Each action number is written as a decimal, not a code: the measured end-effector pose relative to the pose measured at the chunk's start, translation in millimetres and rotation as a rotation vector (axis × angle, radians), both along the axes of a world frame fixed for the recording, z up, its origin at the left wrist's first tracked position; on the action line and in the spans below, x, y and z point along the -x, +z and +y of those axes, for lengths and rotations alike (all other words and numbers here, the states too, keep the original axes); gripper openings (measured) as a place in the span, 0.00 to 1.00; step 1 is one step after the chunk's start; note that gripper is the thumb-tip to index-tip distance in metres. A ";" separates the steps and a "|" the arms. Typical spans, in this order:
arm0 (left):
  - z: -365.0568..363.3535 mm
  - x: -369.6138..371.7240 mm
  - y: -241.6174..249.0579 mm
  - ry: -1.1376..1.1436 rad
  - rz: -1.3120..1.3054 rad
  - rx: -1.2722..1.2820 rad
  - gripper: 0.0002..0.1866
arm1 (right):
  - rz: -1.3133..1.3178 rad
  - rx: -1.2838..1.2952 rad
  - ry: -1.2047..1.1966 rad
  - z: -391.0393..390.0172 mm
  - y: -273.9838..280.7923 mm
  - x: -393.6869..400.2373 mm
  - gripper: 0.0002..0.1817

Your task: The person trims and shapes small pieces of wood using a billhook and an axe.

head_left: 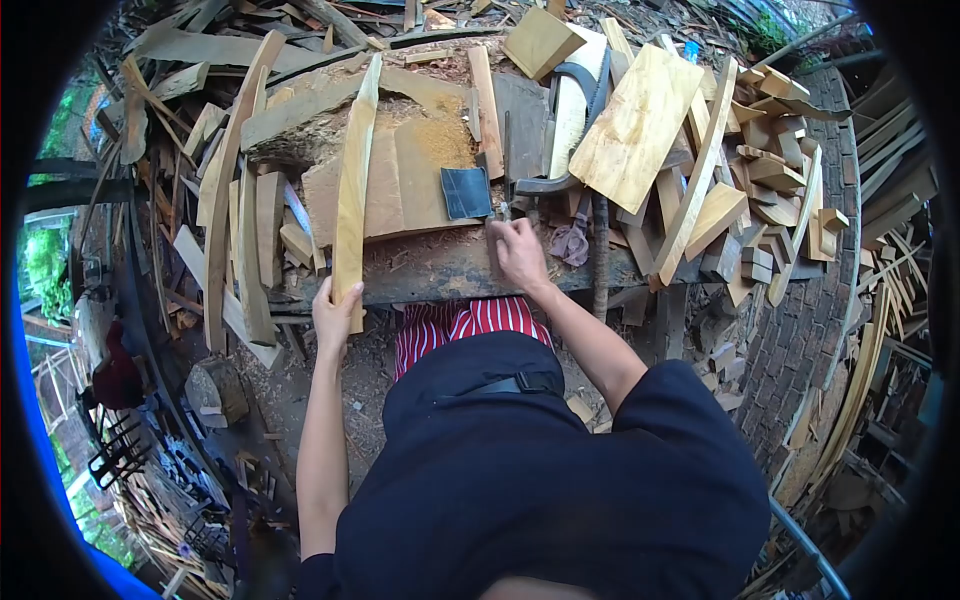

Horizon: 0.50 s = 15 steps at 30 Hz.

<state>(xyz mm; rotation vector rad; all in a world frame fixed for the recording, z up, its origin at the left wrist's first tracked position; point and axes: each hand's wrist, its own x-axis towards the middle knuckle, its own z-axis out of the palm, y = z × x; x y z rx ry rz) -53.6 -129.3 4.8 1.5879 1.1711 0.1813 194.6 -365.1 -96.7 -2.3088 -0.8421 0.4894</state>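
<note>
My left hand (335,318) grips the near end of a long, pale, slightly curved wooden strip (353,200), its thumb lying along the edge. The strip points away from me across a wide wooden block (415,185) on the bench. My right hand (520,255) is closed at the bench's front edge, just below a metal clamp (545,186). What its fingers hold is mostly hidden; a small metallic part shows above them. Beside that hand, a dark square patch (466,192) rests on the block.
Sawdust covers the bench top around the block. A broad pale board (637,125) leans at the right, near stacked offcuts (775,175). Curved wooden strips (240,150) stand at the left. A crumpled cloth (571,243) hangs by the bench edge. A log stump (216,392) sits on the ground.
</note>
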 end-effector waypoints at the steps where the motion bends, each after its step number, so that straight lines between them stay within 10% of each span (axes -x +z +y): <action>1: 2.3 4.4 -2.7 -0.009 0.042 -0.079 0.17 | -0.057 -0.115 -0.062 -7.9 5.6 -4.4 0.21; 7: 4.9 11.3 6.1 -0.023 0.118 -0.264 0.22 | -0.469 0.247 -0.905 -66.2 -26.9 -53.4 0.30; 15: 3.3 11.7 2.7 -0.149 0.165 -0.178 0.21 | 0.175 0.333 -0.692 -89.6 -42.2 -122.0 0.33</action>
